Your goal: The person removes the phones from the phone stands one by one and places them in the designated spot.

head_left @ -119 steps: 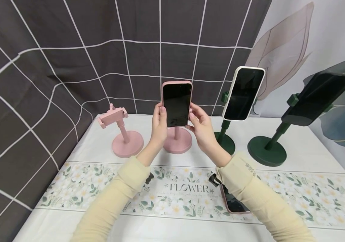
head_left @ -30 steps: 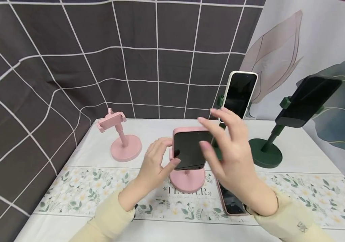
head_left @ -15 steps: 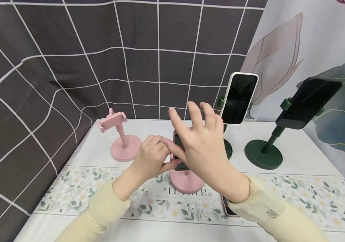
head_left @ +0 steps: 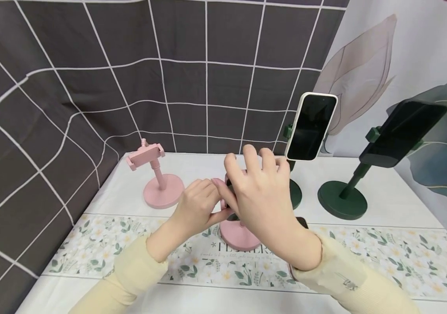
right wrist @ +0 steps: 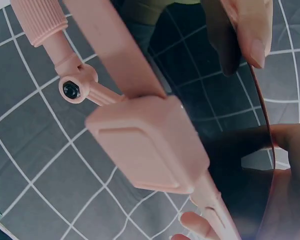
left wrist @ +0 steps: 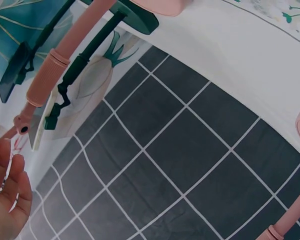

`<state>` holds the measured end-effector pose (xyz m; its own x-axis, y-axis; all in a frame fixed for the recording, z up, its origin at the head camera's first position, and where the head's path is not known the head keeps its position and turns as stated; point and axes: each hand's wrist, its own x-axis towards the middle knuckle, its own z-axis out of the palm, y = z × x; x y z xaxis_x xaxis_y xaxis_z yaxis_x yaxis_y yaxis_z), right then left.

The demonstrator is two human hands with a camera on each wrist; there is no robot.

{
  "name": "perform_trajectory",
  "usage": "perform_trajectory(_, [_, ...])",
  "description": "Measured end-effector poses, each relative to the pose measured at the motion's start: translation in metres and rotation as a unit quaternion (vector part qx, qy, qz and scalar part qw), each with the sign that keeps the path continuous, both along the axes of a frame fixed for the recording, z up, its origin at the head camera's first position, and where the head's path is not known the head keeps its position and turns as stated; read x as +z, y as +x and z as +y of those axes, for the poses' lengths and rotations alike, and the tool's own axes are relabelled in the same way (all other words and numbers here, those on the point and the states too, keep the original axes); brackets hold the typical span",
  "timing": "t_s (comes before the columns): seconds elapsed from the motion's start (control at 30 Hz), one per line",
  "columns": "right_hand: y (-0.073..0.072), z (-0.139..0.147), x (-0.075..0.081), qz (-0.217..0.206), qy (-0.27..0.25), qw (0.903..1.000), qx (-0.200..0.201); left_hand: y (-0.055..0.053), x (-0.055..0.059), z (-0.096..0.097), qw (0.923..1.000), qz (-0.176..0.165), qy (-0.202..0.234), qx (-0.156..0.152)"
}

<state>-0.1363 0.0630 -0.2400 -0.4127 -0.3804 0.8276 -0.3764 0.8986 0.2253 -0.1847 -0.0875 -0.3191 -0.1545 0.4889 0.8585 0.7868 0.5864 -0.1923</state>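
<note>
A phone [right wrist: 190,95] with a dark screen sits in the clamp [right wrist: 152,145] of a pink phone stand [head_left: 238,236], tilted back and seen mostly from above. My left hand [head_left: 198,203] grips its left side, with the thumb along the near edge. My right hand [head_left: 264,196] covers most of the phone in the head view, fingers bent over its far side and thumb reaching left to my left hand. In the right wrist view, fingers lie at the phone's edge and others show behind the clamp. Loosely bent fingers [left wrist: 12,185] appear in the left wrist view near the stand's hinge.
Another pink stand [head_left: 162,189] with an unfilled clamp stands left. Right of my hands, green stands hold a white-edged phone [head_left: 312,126] and a dark phone [head_left: 401,133]. A further phone [head_left: 302,222] lies mostly under my right forearm on the floral cloth [head_left: 129,244].
The pink stand with its phone came nearer and the phone tilted back from upright. My right hand let go of the phone's side, then moved left over it, its fingers now bending more.
</note>
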Motion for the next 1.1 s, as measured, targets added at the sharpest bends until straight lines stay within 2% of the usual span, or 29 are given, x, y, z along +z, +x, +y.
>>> perform_trajectory(0.2, [0.009,0.001,-0.001,-0.045,-0.009,0.9988,-0.018,0.001,-0.002,0.004,0.9995,0.022,-0.011,0.021])
perform_trajectory(0.27, [0.011,0.001,-0.004,-0.045,-0.013,0.9988,-0.017,0.001,-0.005,0.005,0.9992,0.027,-0.008,0.027])
perform_trajectory(0.47, [-0.002,0.0,-0.011,0.032,-0.015,0.9994,0.004,0.0,-0.008,0.005,0.9996,0.011,0.0,0.027])
perform_trajectory(0.57, [-0.01,0.0,-0.009,0.049,-0.019,0.9985,0.014,0.0,-0.007,0.005,0.9997,-0.002,0.003,0.025])
perform_trajectory(0.77, [-0.017,0.002,0.0,0.032,-0.012,0.9993,0.016,-0.001,-0.004,0.005,0.999,-0.037,0.023,0.011])
perform_trajectory(1.1, [-0.02,0.006,0.012,-0.017,-0.013,0.9998,-0.001,-0.001,0.001,0.007,0.9975,-0.063,0.03,0.005])
